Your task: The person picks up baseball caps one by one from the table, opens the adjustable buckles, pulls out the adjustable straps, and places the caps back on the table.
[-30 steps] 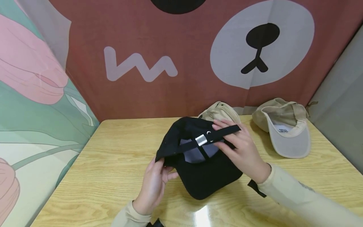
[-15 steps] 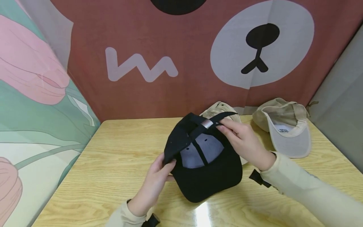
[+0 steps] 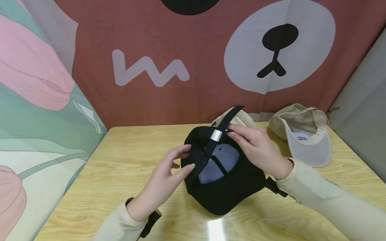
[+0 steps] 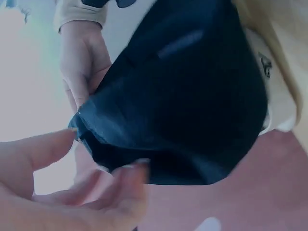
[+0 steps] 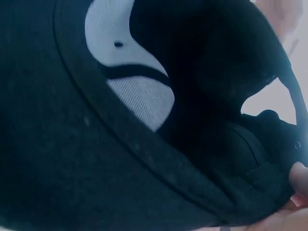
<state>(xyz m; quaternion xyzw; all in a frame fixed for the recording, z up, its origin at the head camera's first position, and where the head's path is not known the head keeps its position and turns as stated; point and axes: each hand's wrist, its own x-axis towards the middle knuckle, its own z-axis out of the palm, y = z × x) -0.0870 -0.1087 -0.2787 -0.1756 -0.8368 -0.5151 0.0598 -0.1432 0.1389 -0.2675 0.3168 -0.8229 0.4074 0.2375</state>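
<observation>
A black baseball cap (image 3: 232, 187) is held over the table with its brim toward me and its grey-lined inside showing. Its back strap (image 3: 230, 117) passes through a silver buckle (image 3: 216, 135), the free end pointing up. My right hand (image 3: 259, 145) pinches the cap's back edge beside the buckle; the right wrist view shows its thumb (image 5: 299, 178) on the black fabric. At the cap's left side, my left hand (image 3: 163, 177) has thumb and fingers spread apart, tips right at the edge. The left wrist view shows that gap, with the fingers (image 4: 130, 185) blurred.
Behind the black cap, a beige cap (image 3: 245, 118) is partly hidden. Another beige cap (image 3: 301, 134) with a pale brim lies at the back right of the wooden table (image 3: 126, 160). A brown printed cloth (image 3: 205, 100) hangs along the back edge.
The black cap has turned, and its strap has swung from pointing right to pointing up. My left hand has let go of the lower left edge and moved up along the side.
</observation>
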